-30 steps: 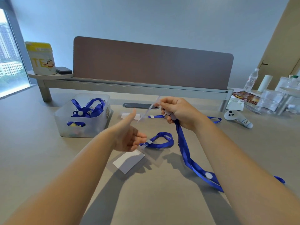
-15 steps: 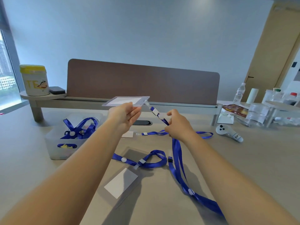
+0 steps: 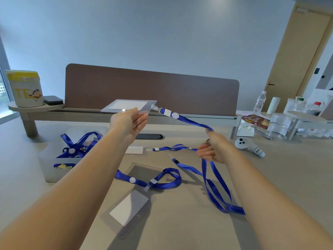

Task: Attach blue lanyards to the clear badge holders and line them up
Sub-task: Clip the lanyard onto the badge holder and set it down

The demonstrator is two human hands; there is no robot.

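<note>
My left hand (image 3: 130,122) holds a clear badge holder (image 3: 129,105) flat in the air by its near edge. A blue lanyard (image 3: 189,121) is clipped to the holder's right end. The strap runs right and down through my right hand (image 3: 210,147), which grips it; the rest loops down onto the table (image 3: 219,192). A second badge holder (image 3: 130,208) with its lanyard (image 3: 162,181) lies flat on the table near me. A third holder (image 3: 134,150) with a lanyard (image 3: 171,147) lies farther back.
A translucent bin (image 3: 59,159) at left holds more blue lanyards (image 3: 79,145). A white controller (image 3: 249,147) lies to the right. Bottles and clear containers (image 3: 281,121) crowd the right rear. A brown divider panel (image 3: 151,91) closes off the desk's back, with a yellow-lidded tub (image 3: 24,88) on the left shelf.
My left hand has lifted the holder a little higher. My right hand has slid along the strap to the right and down, drawing the lanyard straighter.
</note>
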